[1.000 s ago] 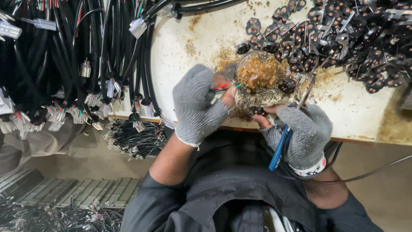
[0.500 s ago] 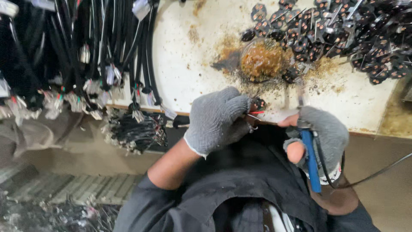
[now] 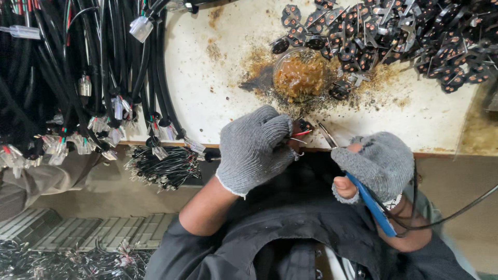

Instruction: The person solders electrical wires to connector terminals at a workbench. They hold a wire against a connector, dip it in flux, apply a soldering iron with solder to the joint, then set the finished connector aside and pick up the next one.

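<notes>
Head view: both gloved hands have come back from the brown paste to the near edge of the table (image 3: 218, 111), and they sit lower in the picture than a moment ago. A second back they worked right at the dish (image 3: 302, 78); now the dish lies well apart, up the table, with brown stains around it.

The left hand (image 3: 257, 148) is curled, its grip pinching a small black part (image 3: 303, 126) with a red wire and thin metal leads sticking out toward the right. The part is held just over the table's edge, close to the body.

The right hand (image 3: 377, 163) is wrapped tight around the blue handle of an iron (image 3: 371, 199), one bare fingertip showing through the glove. The handle has tilted since before; its metal tip (image 3: 327, 136) points up and left, near the part, though whether they touch I cannot tell. A dark cord runs off from the handle to the right.

Counting: two hands, one iron, one dish of paste, one part in hand. A heap of black parts (image 3: 404, 36) lies at the far right of the table, too many to count. Black cables (image 3: 78, 78) with clear plugs hang in bundles on the left, also past counting
</notes>
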